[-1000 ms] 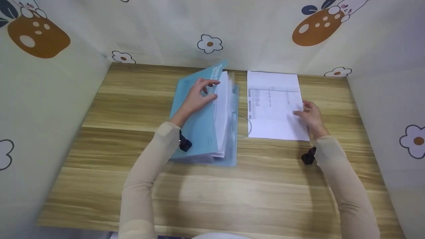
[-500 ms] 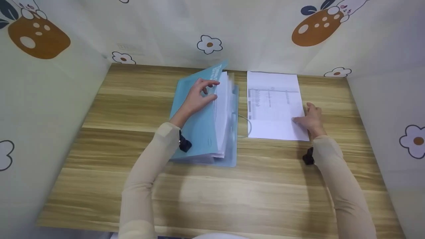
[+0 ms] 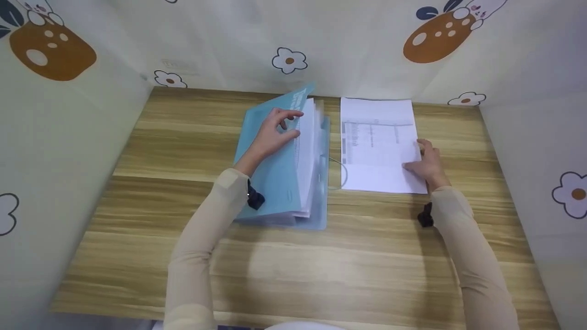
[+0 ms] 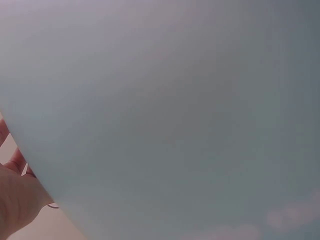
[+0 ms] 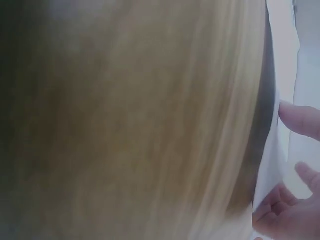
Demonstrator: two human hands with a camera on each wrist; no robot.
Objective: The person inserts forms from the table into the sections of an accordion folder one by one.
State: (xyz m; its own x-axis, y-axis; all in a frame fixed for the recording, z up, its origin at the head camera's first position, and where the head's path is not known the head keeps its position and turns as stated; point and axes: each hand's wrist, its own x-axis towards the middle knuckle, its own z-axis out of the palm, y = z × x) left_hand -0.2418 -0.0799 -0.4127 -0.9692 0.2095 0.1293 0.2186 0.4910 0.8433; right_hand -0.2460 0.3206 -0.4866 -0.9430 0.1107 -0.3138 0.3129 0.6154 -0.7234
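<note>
A light blue document folder (image 3: 270, 183) lies on the table, its front cover raised at a slant over white sheets and clear pockets. My left hand (image 3: 274, 135) holds that cover, index finger and thumb tips at its free edge; the other fingers are mostly hidden. In the left wrist view the folder cover (image 4: 165, 120) fills most of the picture. To the right lies a white printed sheet of paper (image 3: 376, 142) with a table of text. My right hand (image 3: 429, 162) grips its right edge, thumb on top. The sheet's edge (image 5: 272, 145) bows upward by the fingers in the right wrist view.
An elastic cord loop (image 3: 345, 174) sticks out from the folder's right side toward the paper. The wooden table (image 3: 348, 256) meets patterned curtain walls (image 3: 220, 46) at the back and both sides. Black wrist cameras sit below each hand.
My right hand has slid slightly toward me along the paper's right edge, and its fingers have moved off and back to the edge. My left hand and the folder stay put.
</note>
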